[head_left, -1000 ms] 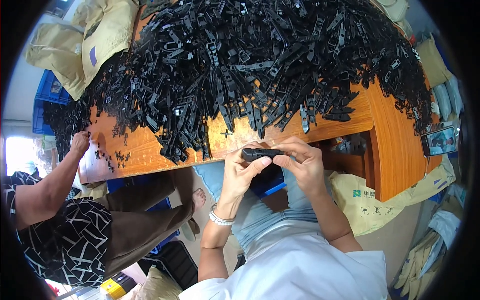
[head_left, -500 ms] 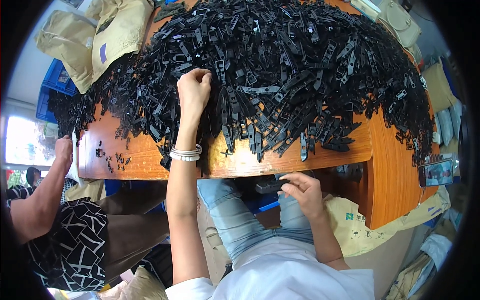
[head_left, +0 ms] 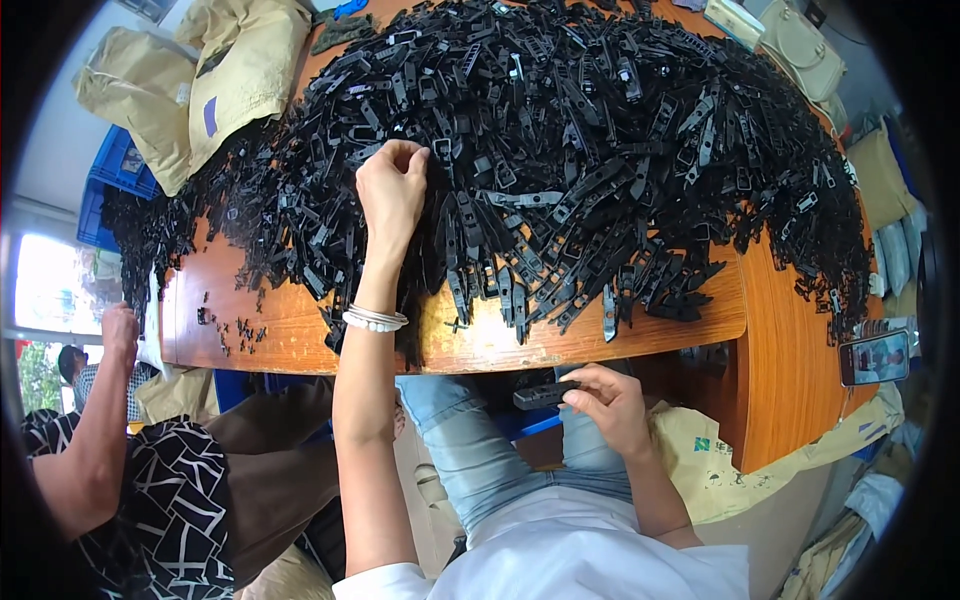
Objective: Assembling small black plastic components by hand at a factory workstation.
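A wide heap of black plastic parts [head_left: 560, 150], many long and slotted, covers most of the wooden table. Over the heap's near left side is my left hand [head_left: 392, 195], thumb and fingertips pinched together. What the pinch holds, if anything, blends into the dark parts behind it. Just below the table's front edge, my right hand [head_left: 612, 405] grips a long black plastic part [head_left: 540, 397] by its right end, between thumb and fingers. That part points leftward above my lap.
At the left, a co-worker's hand [head_left: 120, 325] is raised near the table's end. Paper sacks [head_left: 240, 80] and a blue crate [head_left: 120, 165] stand at the far left. A phone [head_left: 875, 358] leans at the right edge. Small black pieces [head_left: 240, 335] lie scattered near the front left.
The whole view has shifted slightly, so the table sits lower. My left hand stays pinched over the heap, and my right keeps the black part. The co-worker's arm has moved a little.
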Action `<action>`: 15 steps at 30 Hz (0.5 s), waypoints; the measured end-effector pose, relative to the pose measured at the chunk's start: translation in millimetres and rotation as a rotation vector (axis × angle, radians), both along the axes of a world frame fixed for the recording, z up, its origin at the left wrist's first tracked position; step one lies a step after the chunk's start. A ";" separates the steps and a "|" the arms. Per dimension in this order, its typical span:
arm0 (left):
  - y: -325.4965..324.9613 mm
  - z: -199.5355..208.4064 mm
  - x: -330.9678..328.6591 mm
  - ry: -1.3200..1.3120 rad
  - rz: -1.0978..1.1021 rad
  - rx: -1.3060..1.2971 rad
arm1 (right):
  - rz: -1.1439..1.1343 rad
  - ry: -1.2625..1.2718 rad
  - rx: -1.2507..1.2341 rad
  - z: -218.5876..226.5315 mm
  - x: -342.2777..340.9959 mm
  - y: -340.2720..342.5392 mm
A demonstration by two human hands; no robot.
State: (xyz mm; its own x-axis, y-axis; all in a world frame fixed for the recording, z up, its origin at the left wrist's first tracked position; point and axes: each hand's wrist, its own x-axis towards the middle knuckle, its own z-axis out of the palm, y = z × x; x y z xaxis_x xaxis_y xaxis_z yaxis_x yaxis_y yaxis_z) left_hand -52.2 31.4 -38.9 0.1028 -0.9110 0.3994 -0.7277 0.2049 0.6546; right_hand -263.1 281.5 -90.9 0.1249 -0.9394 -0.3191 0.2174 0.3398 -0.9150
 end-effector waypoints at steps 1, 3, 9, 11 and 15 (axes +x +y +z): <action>-2.9 2.6 -6.3 0.001 -0.006 -0.004 | -0.006 0.001 -0.004 -0.3 0.0 0.7; -9.7 9.7 -26.0 -0.028 -0.174 -0.198 | -0.013 -0.002 -0.002 0.4 -0.1 1.3; -50.1 13.5 -95.0 -0.291 -0.416 -0.265 | 0.020 0.037 -0.045 6.0 -1.4 3.2; -65.5 12.2 -110.4 -0.246 -0.379 -0.248 | 0.041 0.067 -0.088 8.2 -2.7 5.0; -83.6 10.6 -127.7 -0.267 -0.186 -0.032 | 0.078 0.119 -0.102 12.8 -3.7 7.8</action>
State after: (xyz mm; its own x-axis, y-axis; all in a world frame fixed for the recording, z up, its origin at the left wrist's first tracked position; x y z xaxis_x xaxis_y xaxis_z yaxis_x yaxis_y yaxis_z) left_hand -179.9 -52.2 -28.3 -0.1770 -0.8907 0.4187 -0.8209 0.3682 0.4364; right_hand -266.8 289.3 -78.1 0.1656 -0.9566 -0.2399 0.0825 0.2558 -0.9632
